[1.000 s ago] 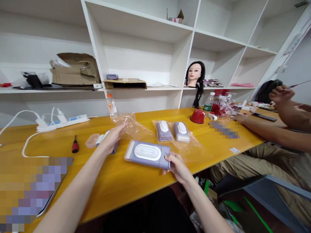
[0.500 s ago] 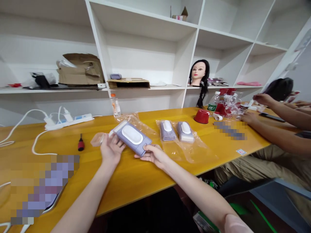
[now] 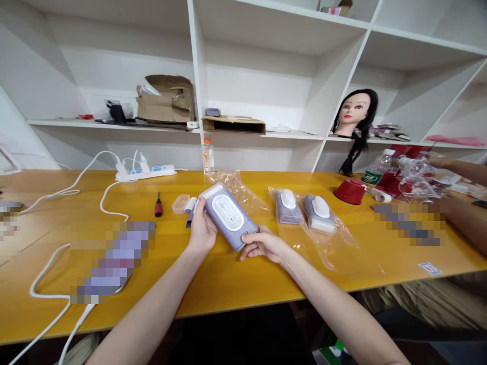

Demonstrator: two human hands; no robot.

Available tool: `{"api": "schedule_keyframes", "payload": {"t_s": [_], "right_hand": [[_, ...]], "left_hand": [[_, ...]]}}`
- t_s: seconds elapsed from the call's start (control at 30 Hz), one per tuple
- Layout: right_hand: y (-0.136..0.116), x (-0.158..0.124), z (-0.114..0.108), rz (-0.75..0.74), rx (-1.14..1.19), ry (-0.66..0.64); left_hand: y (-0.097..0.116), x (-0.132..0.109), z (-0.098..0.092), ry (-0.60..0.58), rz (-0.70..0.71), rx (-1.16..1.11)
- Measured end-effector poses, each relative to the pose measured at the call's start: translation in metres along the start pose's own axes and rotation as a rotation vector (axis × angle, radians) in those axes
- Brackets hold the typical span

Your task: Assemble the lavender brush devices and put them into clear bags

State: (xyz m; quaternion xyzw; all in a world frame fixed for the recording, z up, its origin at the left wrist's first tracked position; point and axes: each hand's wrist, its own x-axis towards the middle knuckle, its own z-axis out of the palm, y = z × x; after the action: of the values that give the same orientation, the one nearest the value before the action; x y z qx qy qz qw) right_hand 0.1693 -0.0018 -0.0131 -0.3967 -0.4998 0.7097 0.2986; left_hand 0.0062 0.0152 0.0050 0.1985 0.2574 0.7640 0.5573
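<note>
A purple handheld device [image 3: 224, 218] with a white oval panel is held tilted above the table, between my two hands. Wrapped around its left edge, near the pale upper end, is my left hand [image 3: 202, 229]. My right hand [image 3: 265, 245] grips the lower right end, its thumb lying on or beside a small round button. Rows of small marks or holes show in the oval panel, too fine to make out. Right of the held device, two similar purple devices [image 3: 288, 207] [image 3: 320, 214] lie on clear plastic bags [image 3: 331, 253].
Left of my hands are a small clear box [image 3: 180, 204], a red-and-black screwdriver [image 3: 158, 207] and a power strip [image 3: 146, 173] with white cables. A red bowl-shaped object [image 3: 349, 191] and a bottle [image 3: 376, 170] stand to the right, near another person's arm [image 3: 466, 218].
The view has swung left. Both hands still hold the device, now turned more upright. Its oval panel looked plain white before and now shows fine detail.
</note>
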Motion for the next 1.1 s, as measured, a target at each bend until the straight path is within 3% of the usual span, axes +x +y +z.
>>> {"api": "schedule_keyframes", "payload": {"t_s": [0.23,0.4,0.53,0.7,0.77,0.93,1.1], "right_hand": [[0.003,-0.002,0.005,0.018,-0.082,-0.057],[0.010,0.000,0.008,-0.129,-0.053,-0.013],[0.012,-0.001,0.013,-0.174,0.037,0.041],[0.014,-0.004,0.018,-0.190,0.101,0.065],[0.014,-0.005,0.019,-0.198,0.112,0.070],[0.016,-0.005,0.018,-0.198,0.101,0.058],[0.016,-0.009,0.014,-0.180,0.065,-0.044]], "left_hand": [[-0.004,-0.005,0.005,0.022,-0.001,0.030],[-0.005,-0.012,0.007,-0.009,-0.007,0.045],[-0.006,-0.014,0.006,-0.109,-0.074,0.042],[-0.007,-0.014,0.002,-0.336,-0.270,0.014],[-0.007,-0.015,0.001,-0.364,-0.288,0.010],[-0.003,-0.015,0.004,-0.375,-0.241,0.021],[0.011,-0.010,0.003,-0.357,-0.120,0.032]]}}
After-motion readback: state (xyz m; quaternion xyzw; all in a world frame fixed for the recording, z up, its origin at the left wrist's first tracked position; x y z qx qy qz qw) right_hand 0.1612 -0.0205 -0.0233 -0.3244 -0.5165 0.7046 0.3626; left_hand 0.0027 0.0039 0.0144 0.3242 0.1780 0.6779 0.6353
